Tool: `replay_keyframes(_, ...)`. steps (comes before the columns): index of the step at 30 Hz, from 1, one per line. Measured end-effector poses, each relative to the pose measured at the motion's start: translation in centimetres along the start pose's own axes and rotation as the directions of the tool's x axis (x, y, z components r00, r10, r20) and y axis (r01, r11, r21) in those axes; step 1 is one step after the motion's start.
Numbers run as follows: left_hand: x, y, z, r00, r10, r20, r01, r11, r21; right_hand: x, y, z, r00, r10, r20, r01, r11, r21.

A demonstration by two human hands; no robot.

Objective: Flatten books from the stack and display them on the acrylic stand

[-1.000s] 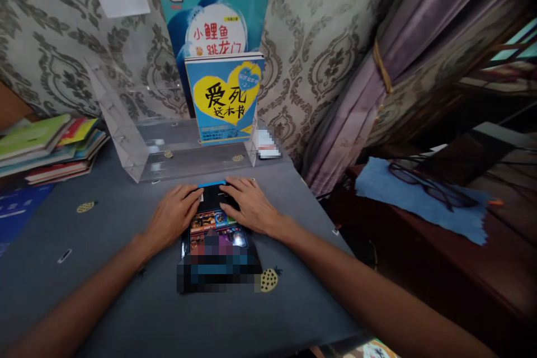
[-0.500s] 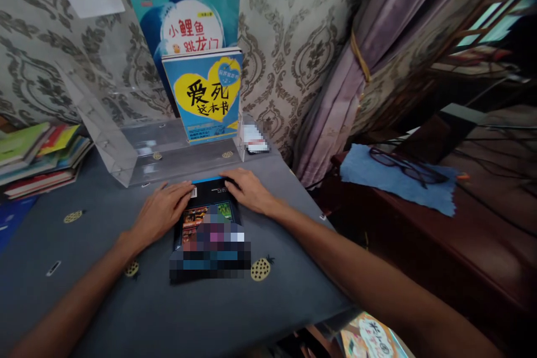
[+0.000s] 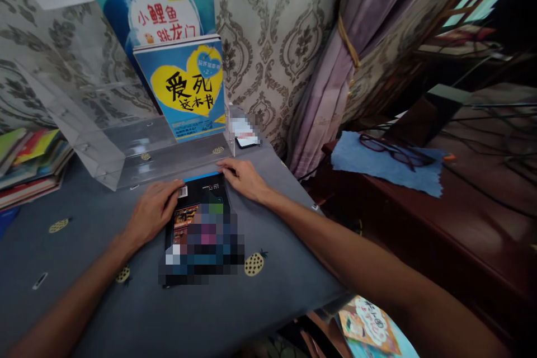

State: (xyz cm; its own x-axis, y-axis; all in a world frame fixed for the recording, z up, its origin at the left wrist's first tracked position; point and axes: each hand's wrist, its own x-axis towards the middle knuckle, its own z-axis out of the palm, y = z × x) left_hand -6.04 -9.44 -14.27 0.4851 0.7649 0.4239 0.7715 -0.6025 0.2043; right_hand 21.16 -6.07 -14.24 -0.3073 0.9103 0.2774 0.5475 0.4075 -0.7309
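Note:
A dark-covered book [image 3: 203, 185] with a blue strip along its far edge lies flat on the grey tablecloth in front of me. Its middle is pixelated. Along its upper left side rests my left hand [image 3: 156, 207], fingers stretched forward and the thumb side touching the edge by a white label. My right hand [image 3: 244, 180] lies at the far right corner, its fingers extended beside the book's edge. Beyond the hands, a clear acrylic stand [image 3: 111, 165] holds a blue book with a yellow heart [image 3: 188, 89], and behind that a taller teal picture book [image 3: 168, 5].
Stacked books [image 3: 36, 165] sit at the left. A phone-like object [image 3: 246, 133], partly pixelated, lies right of the stand. On a dark red table [image 3: 470, 224] at right are a blue cloth [image 3: 348, 159], glasses [image 3: 394, 151] and cables. Another book [image 3: 369, 324] shows below the table edge.
The view has shifted slightly, so the stand and books appear farther left. My right fingers have slid off the book's corner to its right side, showing more of its dark cover.

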Motion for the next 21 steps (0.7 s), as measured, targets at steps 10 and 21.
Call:
replay_keyframes(10, 3.4, 2.9, 1.3, 0.987, 0.136, 0.086, -0.138, 0.990, 0.028, 0.1, 0.3, 0.1, 1.000, -0.016, 0.006, 0.016, 1.000, -0.024)
replay_keyframes(21, 4.5, 4.8, 0.8, 0.967, 0.085, 0.240, -0.151, 0.951, 0.270, -0.1, -0.8, 0.1, 0.992, -0.109, 0.061, 0.119, 0.973, -0.196)
